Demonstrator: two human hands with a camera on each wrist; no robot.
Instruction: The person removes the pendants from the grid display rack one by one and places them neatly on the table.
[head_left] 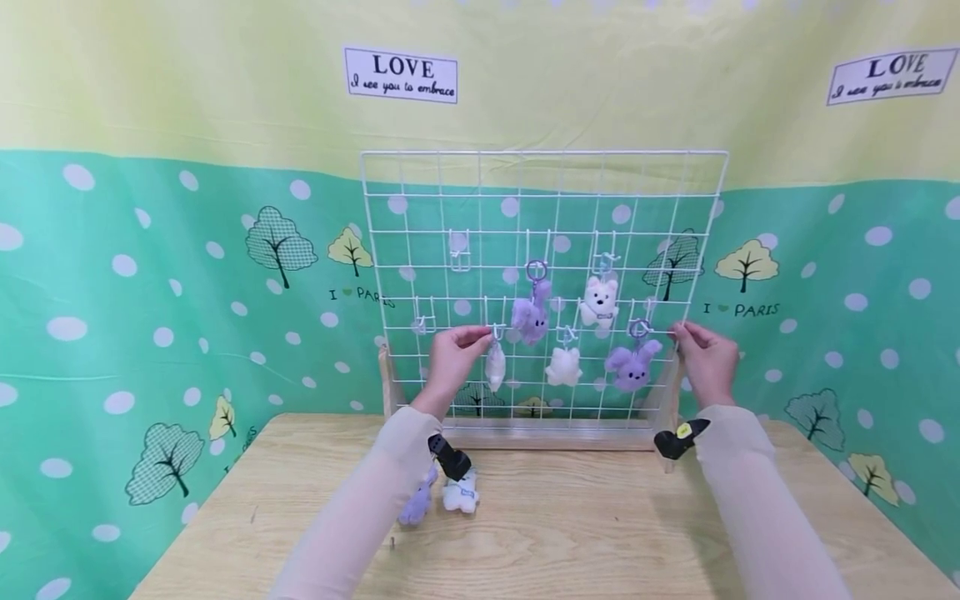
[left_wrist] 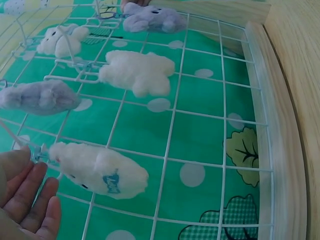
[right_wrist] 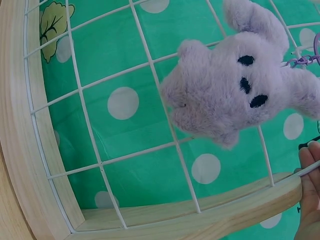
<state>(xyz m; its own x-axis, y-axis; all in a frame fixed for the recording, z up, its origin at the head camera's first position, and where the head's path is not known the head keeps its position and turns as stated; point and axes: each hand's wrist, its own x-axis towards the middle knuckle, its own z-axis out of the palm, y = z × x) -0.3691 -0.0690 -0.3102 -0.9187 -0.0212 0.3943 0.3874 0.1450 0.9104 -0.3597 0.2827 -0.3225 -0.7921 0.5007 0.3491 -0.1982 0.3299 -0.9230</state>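
Observation:
A white wire grid rack (head_left: 517, 197) stands in a wooden base, with plush keychains hanging from its hooks. My left hand (head_left: 452, 367) pinches at the top of a white bear keychain (head_left: 495, 367), by its ring and hook. In the left wrist view that bear (left_wrist: 102, 170) hangs side-on, blue lettering on its body. At the rack's right edge my right hand (head_left: 705, 358) grips the frame just above the wooden support. Nearest to it hangs a purple bunny keychain (head_left: 632, 367), face outward, also filling the right wrist view as a plush bunny (right_wrist: 225, 90).
Another purple bunny (head_left: 532, 315), a white bear with a bow (head_left: 600, 301) and a white plush (head_left: 564, 367) hang between the hands. Bare hooks (head_left: 460, 252) sit at left. On the table (head_left: 562, 517) lie a purple plush (head_left: 417, 502) and a white bear (head_left: 461, 493), partly behind my left wrist.

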